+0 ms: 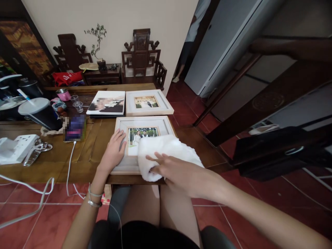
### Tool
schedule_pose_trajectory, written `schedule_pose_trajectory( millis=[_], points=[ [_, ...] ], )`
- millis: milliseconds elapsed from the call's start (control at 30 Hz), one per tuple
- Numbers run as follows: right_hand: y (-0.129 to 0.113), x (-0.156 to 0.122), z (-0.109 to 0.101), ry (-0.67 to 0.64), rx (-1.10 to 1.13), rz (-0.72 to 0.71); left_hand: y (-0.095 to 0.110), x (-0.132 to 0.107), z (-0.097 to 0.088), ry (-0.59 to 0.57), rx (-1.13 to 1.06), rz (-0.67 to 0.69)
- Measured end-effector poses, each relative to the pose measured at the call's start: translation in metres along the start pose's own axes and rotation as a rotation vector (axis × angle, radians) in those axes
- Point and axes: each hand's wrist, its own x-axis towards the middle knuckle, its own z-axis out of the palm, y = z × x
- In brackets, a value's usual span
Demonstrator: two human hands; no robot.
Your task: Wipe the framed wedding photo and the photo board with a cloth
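Observation:
A pale wooden picture frame (120, 169) with a wide white mat and a small photo in its middle lies flat at the table's front edge. My left hand (114, 151) rests on the frame's left side, its fingers stretched out. In my right hand (173, 169) is a fluffy white cloth (166, 147), gripped at its near edge. The cloth covers the frame's lower right part and hangs past its right side. Behind lies a second picture frame (166, 103), with a photo album (106, 103) to its left.
A phone (74, 128) on a white cable, a lidded dark cup (41, 112), a power strip (19, 148) and a pink mug (63, 94) occupy the table's left. Carved chairs (141, 55) stand by the wall. A person (192, 38) is in the doorway. A wooden chair (259, 103) stands right.

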Motion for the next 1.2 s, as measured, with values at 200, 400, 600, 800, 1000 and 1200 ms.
schedule_pose_trajectory(
  millis=[200,400,600,800,1000,1200],
  points=[
    [0.023,0.045,0.030,0.238,-0.150,0.051,-0.001,0.000,0.000,-0.015,-0.008,0.010],
    [0.068,0.090,0.019,0.305,-0.266,0.159,-0.003,-0.002,0.000,-0.004,-0.052,0.001],
    [0.059,0.087,0.023,0.223,-0.137,0.107,0.000,-0.002,-0.002,-0.052,-0.061,-0.035],
    [0.014,0.028,0.018,0.032,0.109,-0.089,0.006,-0.001,-0.005,-0.073,-0.084,-0.057],
    [-0.005,0.034,0.009,0.092,0.045,-0.007,0.011,-0.003,-0.008,-0.073,-0.144,-0.073],
    [0.021,0.111,0.010,0.221,-0.246,0.147,0.011,-0.003,-0.010,-0.021,-0.183,-0.035]
  ],
)
